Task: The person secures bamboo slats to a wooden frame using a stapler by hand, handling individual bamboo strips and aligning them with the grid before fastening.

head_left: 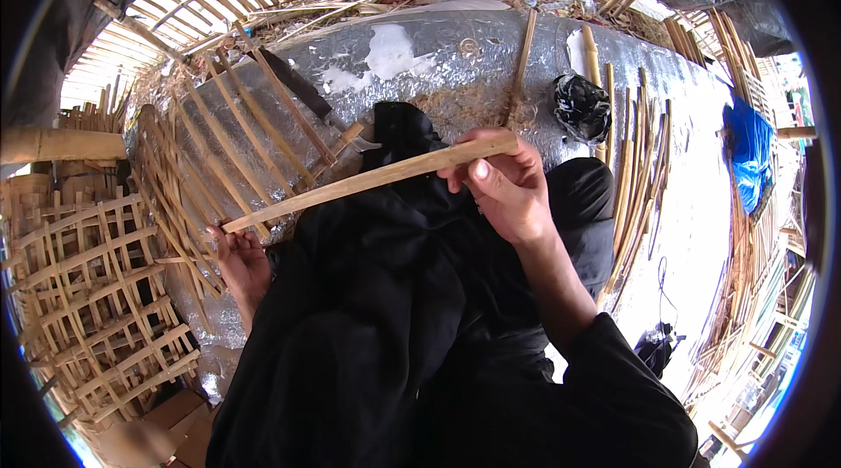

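Fingers of the right hand (pixel 508 188) close around one end of a long flat pale bamboo slat (pixel 368 179) – it slants across the black-clothed lap (pixel 394 293). The left hand (pixel 241 262) pinches its lower end, beside woven bamboo lattice panels (pixel 96 293) – none holding anything.

Both hands gripping, arms apart.
Right hand (pixel 508 188) raised, fingers curled shut; left hand (pixel 241 262) lower, fingers closed.
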`<action>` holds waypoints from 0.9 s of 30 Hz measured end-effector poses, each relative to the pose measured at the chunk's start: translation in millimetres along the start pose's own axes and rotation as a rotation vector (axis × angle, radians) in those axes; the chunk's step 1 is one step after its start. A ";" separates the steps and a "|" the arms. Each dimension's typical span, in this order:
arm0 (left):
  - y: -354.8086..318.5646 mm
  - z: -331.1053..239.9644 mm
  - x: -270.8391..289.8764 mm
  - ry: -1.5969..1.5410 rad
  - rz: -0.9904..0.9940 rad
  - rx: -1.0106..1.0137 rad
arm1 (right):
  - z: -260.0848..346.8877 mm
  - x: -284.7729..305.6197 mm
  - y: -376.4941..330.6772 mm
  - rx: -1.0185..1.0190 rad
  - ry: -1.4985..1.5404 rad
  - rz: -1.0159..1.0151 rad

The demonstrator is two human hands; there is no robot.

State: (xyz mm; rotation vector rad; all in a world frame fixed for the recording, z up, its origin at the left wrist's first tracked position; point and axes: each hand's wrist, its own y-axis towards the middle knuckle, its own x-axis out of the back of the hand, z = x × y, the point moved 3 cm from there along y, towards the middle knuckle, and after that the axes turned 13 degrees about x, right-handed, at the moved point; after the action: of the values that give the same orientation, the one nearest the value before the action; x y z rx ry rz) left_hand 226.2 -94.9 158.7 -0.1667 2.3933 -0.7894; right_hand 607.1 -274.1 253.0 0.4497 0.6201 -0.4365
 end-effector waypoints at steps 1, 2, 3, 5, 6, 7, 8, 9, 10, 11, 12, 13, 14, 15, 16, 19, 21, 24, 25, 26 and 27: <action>-0.7 9.7 -10.3 -0.004 -0.033 0.016 | 8.5 5.0 1.1 0.031 -0.010 -0.030; -2.1 16.4 -18.2 -0.007 -0.068 0.030 | 14.4 9.4 1.9 0.061 -0.017 -0.059; -5.7 16.0 -20.4 0.001 -0.059 0.043 | 16.4 12.3 2.7 0.069 -0.027 -0.072; -15.7 11.8 -11.5 0.721 0.014 0.192 | 21.6 28.0 5.5 0.155 -0.103 -0.285; -18.1 7.0 -3.6 0.721 0.027 0.202 | 24.2 37.6 7.9 0.161 -0.116 -0.291; -23.2 -4.7 2.0 1.222 0.009 -0.027 | 21.7 50.7 10.4 0.118 -0.193 -0.295; -33.6 -9.7 -14.1 1.712 -0.001 -0.282 | 20.0 61.8 10.8 0.078 -0.275 -0.303; -46.9 -11.6 -25.0 1.682 -0.096 -0.336 | 13.4 67.5 9.8 0.071 -0.302 -0.303; -67.9 -5.5 -54.0 1.679 -0.094 -0.334 | 9.6 60.4 7.9 0.071 -0.305 -0.302; -88.8 6.6 -95.1 1.611 0.148 -0.493 | 1.8 51.4 4.3 0.008 -0.325 -0.302; -103.4 23.8 -128.0 1.519 0.392 -0.647 | -2.0 45.2 1.3 -0.052 -0.349 -0.304; -107.8 41.1 -142.5 1.494 0.504 -0.544 | -7.9 41.8 0.6 -0.040 -0.295 -0.333; -109.5 54.7 -148.4 1.466 0.599 -0.439 | -14.6 38.2 1.1 -0.055 -0.278 -0.320; -112.6 65.2 -159.4 1.540 0.661 -0.623 | -11.9 37.0 3.8 -0.035 -0.342 -0.276; -114.4 72.0 -166.9 1.605 0.728 -0.812 | -6.6 36.6 5.8 -0.011 -0.410 -0.232; -109.2 70.2 -162.9 1.533 0.755 -0.729 | -2.9 28.9 4.4 -0.103 -0.370 -0.199; -104.3 58.5 -150.8 1.540 0.675 -0.634 | -10.3 34.3 2.9 -0.225 -0.308 -0.136; -93.3 19.2 -141.9 1.551 0.515 -0.603 | 8.3 140.8 22.5 -0.182 -0.966 -0.259; -80.3 -1.2 -129.7 1.587 0.423 -0.610 | 24.0 203.1 30.9 -0.238 -1.490 -0.271; -66.4 -22.1 -112.3 1.624 0.324 -0.613 | 35.2 255.1 31.4 -0.215 -1.891 -0.232; -49.8 -35.0 -88.5 1.659 0.299 -0.631 | 39.8 298.6 21.8 -0.200 -2.049 -0.241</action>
State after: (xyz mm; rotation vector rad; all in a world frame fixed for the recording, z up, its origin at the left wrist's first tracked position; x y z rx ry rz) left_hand 273.9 -92.0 254.8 0.9512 3.9357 0.2567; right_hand 854.4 -352.1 98.2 -0.3854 -1.2792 -0.7943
